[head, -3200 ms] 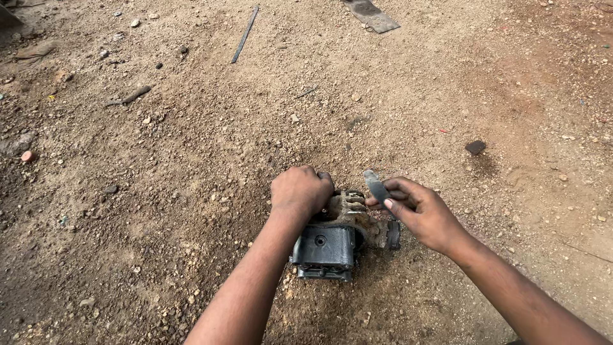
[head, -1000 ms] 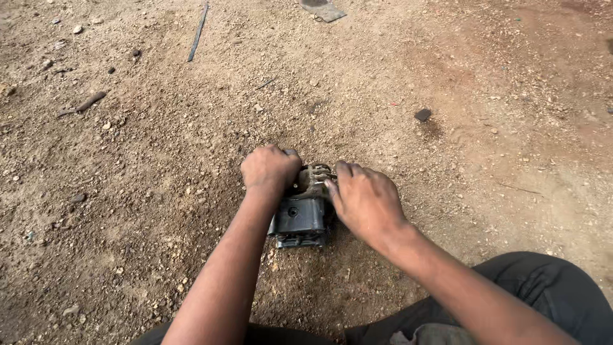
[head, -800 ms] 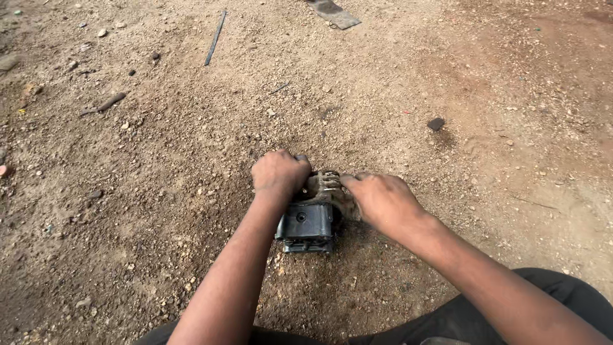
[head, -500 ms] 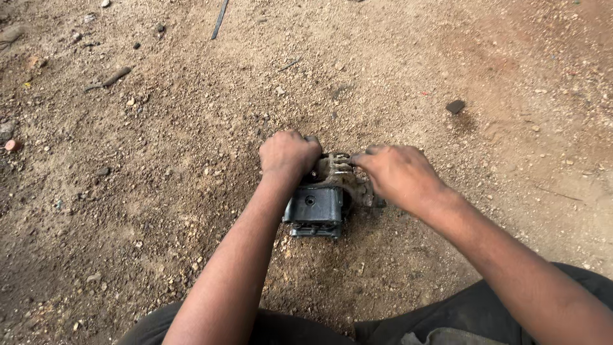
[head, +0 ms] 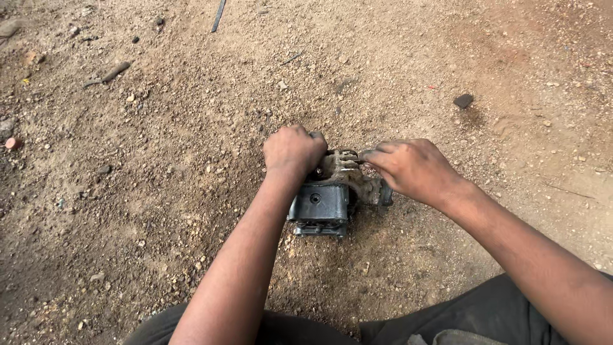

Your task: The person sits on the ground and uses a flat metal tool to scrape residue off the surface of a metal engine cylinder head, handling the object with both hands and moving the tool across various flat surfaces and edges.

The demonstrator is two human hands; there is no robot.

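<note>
A dirty metal engine part [head: 329, 195] sits on the gravel ground [head: 159, 191]. The left hand [head: 292, 150] is curled tight on its top. The right hand [head: 412, 169] grips its right side.

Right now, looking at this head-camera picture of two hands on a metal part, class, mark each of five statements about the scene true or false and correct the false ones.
1. The left hand rests on the metal part. True.
2. The part sits on a wooden workbench. False: it lies on the dirt ground.
3. The right hand is at the part's upper right side. True.
4. A small dark stone lies beyond the right hand. True.
5. The part's near block is bright red. False: it is dark grey.
</note>
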